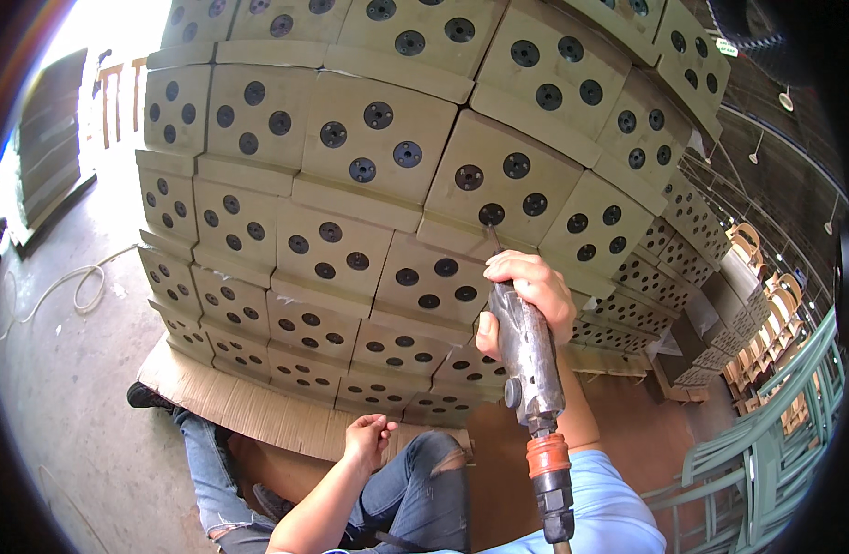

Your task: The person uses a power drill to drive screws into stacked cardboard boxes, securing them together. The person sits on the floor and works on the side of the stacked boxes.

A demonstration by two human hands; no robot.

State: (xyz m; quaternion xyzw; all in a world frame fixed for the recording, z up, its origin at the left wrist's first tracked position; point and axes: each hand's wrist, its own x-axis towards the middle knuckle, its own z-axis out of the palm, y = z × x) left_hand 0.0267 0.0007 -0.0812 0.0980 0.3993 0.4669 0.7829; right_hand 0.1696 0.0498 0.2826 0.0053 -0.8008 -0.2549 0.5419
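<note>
My right hand [539, 294] is wrapped round a worn metal air screwdriver [526, 346] with an orange hose coupling [547, 454] at its lower end. The tool points up and away, and its thin bit [494, 242] reaches a round black disc [491, 214] on a box-shaped beige panel [461, 148]. That disc is the lowest of a group on this panel. Low in the middle, over my bent knee, my left hand [369, 439] is closed with thumb and fingertips together. Whatever it pinches, if anything, is too small to make out.
Stacked beige blocks [258, 166] with black discs form a tall wall before me. Flattened cardboard [249, 406] lies under it. Green metal frames [757, 452] stand at the right, wooden chair parts [780, 314] behind. A pale hose [87, 277] lies on the floor at left.
</note>
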